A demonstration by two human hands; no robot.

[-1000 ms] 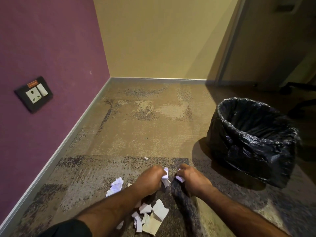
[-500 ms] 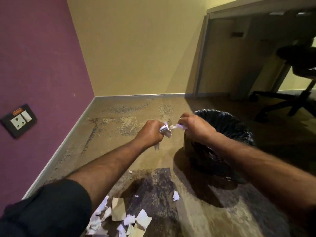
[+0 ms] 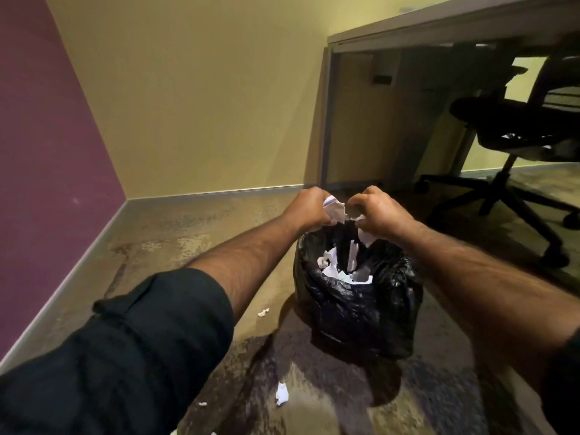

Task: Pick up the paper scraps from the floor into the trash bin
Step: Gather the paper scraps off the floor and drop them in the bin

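**Black-lined bin takes the scraps**

Purple wall [image 3: 47, 146] runs down the left and meets a yellow wall [image 3: 201, 98] at the corner, with mottled brown carpet [image 3: 175, 237] spreading out below them. A desk [image 3: 439, 23] stands to the right, and a black office chair [image 3: 518, 133] sits tucked partly under it on its wheeled base.

Near the middle of the floor stands the bin [image 3: 354, 312], wrapped in a crinkled black bag. White paper scraps [image 3: 337, 271] already lie inside it.

Both arms reach out over the bin's mouth, the left one in a rolled dark sleeve [image 3: 125, 350]. The left hand [image 3: 309, 210] is curled tight around a crumpled white wad [image 3: 335, 209], held just above the rim. The right hand [image 3: 381, 211] hangs beside it with fingers bent; white pieces [image 3: 364, 235] show under it, but whether it is gripping them or they are dropping free I cannot tell.

On the carpet, a torn scrap [image 3: 281, 394] lies in front of the bin, a smaller bit [image 3: 263, 312] sits just left of its base, and a tiny fleck [image 3: 202, 404] rests nearer the sleeve.
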